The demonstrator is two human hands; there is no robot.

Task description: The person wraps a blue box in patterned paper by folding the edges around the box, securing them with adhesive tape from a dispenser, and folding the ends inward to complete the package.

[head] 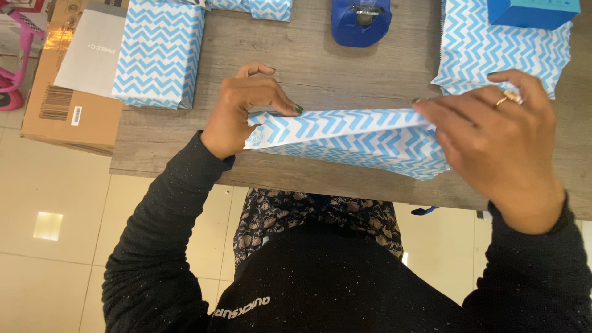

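A box half wrapped in blue-and-white zigzag paper [345, 139] lies near the front edge of the grey wooden table [320, 68]. My left hand [243, 108] pinches the paper's fold at the left end, fingers pressing the top flap down. My right hand [493, 139], with a ring on one finger, grips the right end of the same paper and covers that corner. Both arms are in black sleeves.
A wrapped zigzag parcel [159, 52] lies at the back left, another [259, 7] at the top edge. A blue tape dispenser [361, 21] sits at the back middle. A loose zigzag sheet [487, 52] carries a blue box [533, 12]. A cardboard box [65, 80] overhangs the left edge.
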